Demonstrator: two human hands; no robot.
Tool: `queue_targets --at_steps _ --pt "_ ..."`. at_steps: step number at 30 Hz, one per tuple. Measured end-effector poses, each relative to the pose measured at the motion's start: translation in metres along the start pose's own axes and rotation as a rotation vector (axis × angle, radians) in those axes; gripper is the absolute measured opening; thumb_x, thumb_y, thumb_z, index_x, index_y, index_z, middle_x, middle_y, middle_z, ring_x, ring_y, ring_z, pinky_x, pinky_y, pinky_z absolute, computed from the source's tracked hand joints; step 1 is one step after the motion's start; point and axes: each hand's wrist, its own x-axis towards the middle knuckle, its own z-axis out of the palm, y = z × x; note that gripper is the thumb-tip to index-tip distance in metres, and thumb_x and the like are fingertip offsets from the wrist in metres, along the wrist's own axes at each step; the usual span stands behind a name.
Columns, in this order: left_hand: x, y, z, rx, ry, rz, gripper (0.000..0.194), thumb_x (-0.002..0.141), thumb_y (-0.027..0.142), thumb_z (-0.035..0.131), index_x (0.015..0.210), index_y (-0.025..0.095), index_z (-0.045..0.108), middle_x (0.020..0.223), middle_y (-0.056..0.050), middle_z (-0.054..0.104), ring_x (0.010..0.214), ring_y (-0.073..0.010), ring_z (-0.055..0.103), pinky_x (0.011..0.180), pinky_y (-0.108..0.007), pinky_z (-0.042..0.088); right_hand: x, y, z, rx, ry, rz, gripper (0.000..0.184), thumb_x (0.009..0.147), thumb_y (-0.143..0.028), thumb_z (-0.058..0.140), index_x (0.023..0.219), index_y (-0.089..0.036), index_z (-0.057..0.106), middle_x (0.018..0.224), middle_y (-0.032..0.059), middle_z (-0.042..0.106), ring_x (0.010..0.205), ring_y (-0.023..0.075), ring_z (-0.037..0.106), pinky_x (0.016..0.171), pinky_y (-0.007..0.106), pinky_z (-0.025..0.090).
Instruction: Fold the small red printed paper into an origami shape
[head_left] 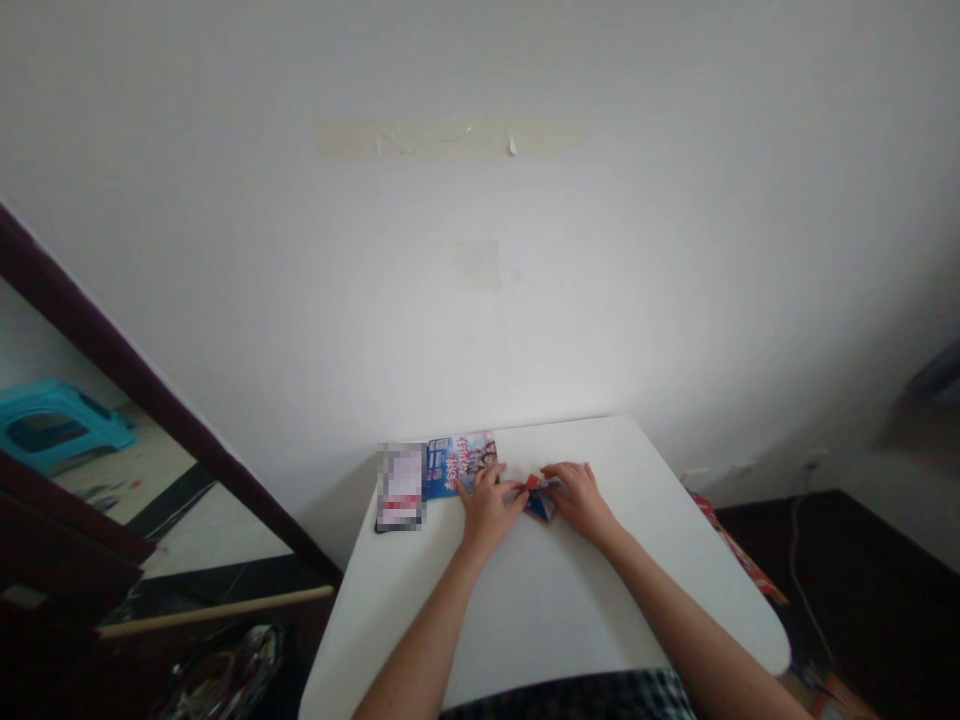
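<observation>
A small folded piece of printed paper (539, 507), dark blue with a red-orange part, is between my two hands over the white table (420, 600). My left hand (486, 515) pinches its left side between thumb and forefinger, while the other fingers spread over the edge of a printed leaflet. At the paper's upper right, my right hand (583, 502) grips with its fingertips. The blue leaflet (441, 482), with pink lettering and pictured figures, lies flat at the back of the table. The fingers partly cover the folds of the paper.
A blurred-out phone-like object (401, 505) lies left of the leaflet. Behind the table rises a white wall (480, 350) with tape marks. To the left are a dark-framed opening, a blue plastic stool (64, 420) and a bag (225, 670). A cable (795, 560) hangs at right.
</observation>
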Motion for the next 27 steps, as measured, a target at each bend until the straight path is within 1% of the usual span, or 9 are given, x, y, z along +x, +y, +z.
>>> queue_targets --at_steps 4,11,17,20,24,27 --pt "0.000 0.001 0.000 -0.005 -0.010 -0.011 0.016 0.083 0.044 0.066 0.094 0.040 0.077 0.140 0.001 0.059 0.135 -0.0314 0.044 0.115 -0.073 0.008 0.000 0.000 0.002 0.033 0.013 0.009 0.034 0.086 -0.021 0.056 0.118 -0.028 0.065 0.113 0.0062 0.070 0.117 0.0260 0.057 0.115 0.060 0.021" --pt "0.001 0.006 0.003 0.009 0.030 -0.048 0.015 0.083 0.041 0.066 0.089 0.032 0.077 0.139 -0.001 0.060 0.134 -0.0319 0.044 0.113 -0.076 0.008 0.002 0.002 0.008 0.066 0.036 0.056 0.030 0.086 -0.024 0.058 0.114 -0.028 0.068 0.109 0.0063 0.071 0.112 0.0262 0.059 0.114 0.061 0.021" --pt "0.003 0.013 0.004 0.053 0.051 -0.067 0.012 0.082 0.036 0.067 0.085 0.029 0.076 0.140 -0.002 0.059 0.135 -0.0319 0.043 0.113 -0.075 0.013 0.003 0.002 0.013 0.062 0.066 0.097 0.032 0.084 -0.023 0.059 0.114 -0.029 0.068 0.105 0.0056 0.071 0.110 0.0257 0.060 0.115 0.060 0.021" --pt "0.002 0.016 0.005 0.073 0.055 -0.085 0.013 0.083 0.035 0.066 0.087 0.028 0.076 0.141 -0.003 0.059 0.135 -0.0326 0.042 0.114 -0.073 0.014 0.004 -0.001 0.013 0.055 0.084 0.111 0.031 0.084 -0.024 0.059 0.113 -0.028 0.069 0.103 0.0059 0.072 0.109 0.0261 0.059 0.114 0.058 0.023" --pt "0.001 0.021 0.008 0.074 0.068 -0.099 0.011 0.083 0.032 0.066 0.086 0.027 0.075 0.141 -0.005 0.058 0.136 -0.0320 0.042 0.113 -0.074 0.015 0.005 -0.008 0.014 0.013 0.115 0.141 0.031 0.082 -0.021 0.059 0.111 -0.027 0.070 0.100 0.0057 0.072 0.107 0.0256 0.058 0.110 0.052 0.029" --pt "0.000 0.023 0.009 0.073 0.096 -0.103 0.009 0.082 0.031 0.066 0.085 0.027 0.074 0.137 -0.004 0.061 0.134 -0.0301 0.044 0.113 -0.074 0.015 0.006 -0.014 0.016 -0.047 0.132 0.177 0.031 0.082 -0.020 0.057 0.110 -0.025 0.070 0.102 0.0051 0.073 0.109 0.0254 0.057 0.110 0.049 0.028"
